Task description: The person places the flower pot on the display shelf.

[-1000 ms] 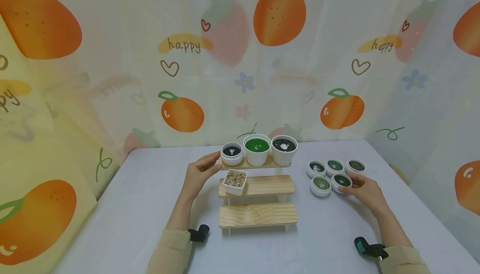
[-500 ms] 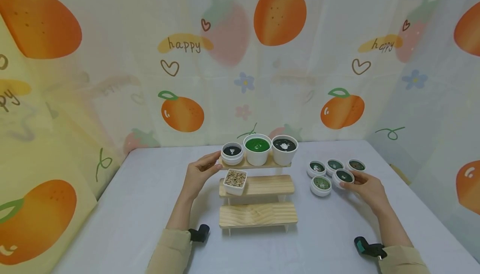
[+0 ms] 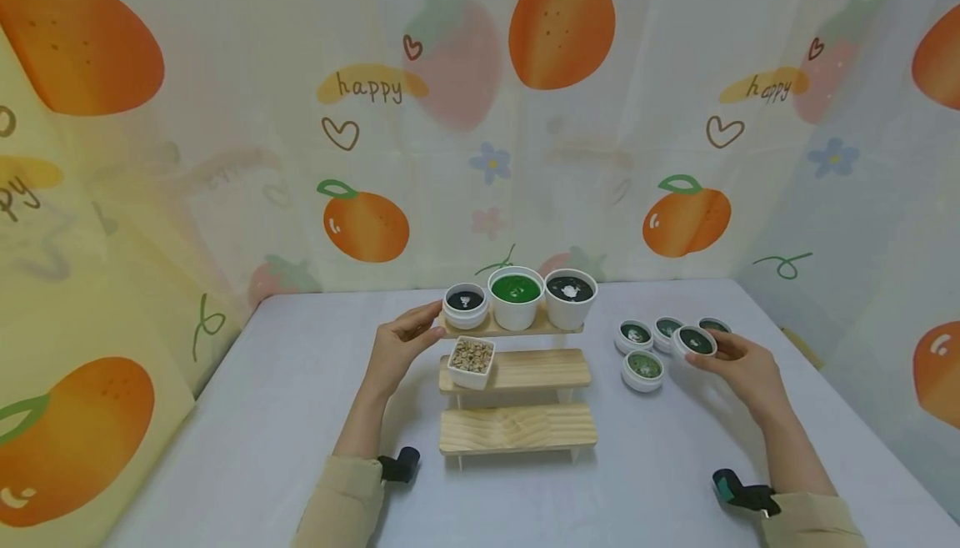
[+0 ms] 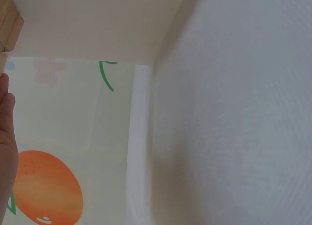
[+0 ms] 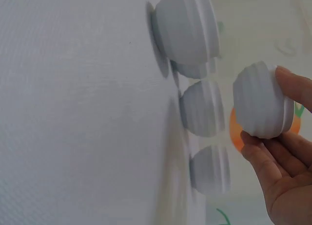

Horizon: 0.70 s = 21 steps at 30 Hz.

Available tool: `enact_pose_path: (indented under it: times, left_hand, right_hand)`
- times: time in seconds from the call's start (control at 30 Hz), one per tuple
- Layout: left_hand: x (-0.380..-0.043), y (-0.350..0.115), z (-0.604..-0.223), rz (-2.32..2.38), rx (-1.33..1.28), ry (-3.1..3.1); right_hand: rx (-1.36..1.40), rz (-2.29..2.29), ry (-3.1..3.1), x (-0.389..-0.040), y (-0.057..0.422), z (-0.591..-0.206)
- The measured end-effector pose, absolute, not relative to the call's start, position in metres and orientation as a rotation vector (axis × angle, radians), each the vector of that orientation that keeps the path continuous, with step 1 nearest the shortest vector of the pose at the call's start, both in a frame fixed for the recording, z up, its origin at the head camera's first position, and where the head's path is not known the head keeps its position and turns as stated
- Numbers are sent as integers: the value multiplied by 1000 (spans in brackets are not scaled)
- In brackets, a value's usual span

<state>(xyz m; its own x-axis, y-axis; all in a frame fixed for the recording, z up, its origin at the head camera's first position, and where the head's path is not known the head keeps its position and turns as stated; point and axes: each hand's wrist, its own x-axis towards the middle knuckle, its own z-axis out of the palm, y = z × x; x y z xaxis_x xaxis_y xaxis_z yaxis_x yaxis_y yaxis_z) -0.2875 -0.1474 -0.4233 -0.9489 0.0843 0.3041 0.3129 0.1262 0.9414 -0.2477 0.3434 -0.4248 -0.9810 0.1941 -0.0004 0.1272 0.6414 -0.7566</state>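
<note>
My right hand pinches a small round white bowl with a dark green filling, between thumb and fingers. In the right wrist view the ribbed white bowl is up off the table. My left hand grips the left end of the three-step wooden stand at its top step. Right beside those fingertips sits a small white bowl with a dark filling. In the left wrist view only the edge of my left hand shows, against the wood.
A green-filled white cup and a dark-filled cup share the top step. On the middle step stands a square dish of flakes. Several small bowls, including a light green one, stand on the table right of the stand.
My right hand has lifted the dark green bowl from the front of the group, moving it up and slightly right. My left hand has stayed at the stand.
</note>
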Motion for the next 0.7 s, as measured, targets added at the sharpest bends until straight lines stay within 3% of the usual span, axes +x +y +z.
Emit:
enact_pose_path:
  times: [0.7]
  left_hand:
    - [-287, -147, -422, -1942, -409, -2205]
  right_hand:
    - [-120, 1346, -2723, -236, 308, -390]
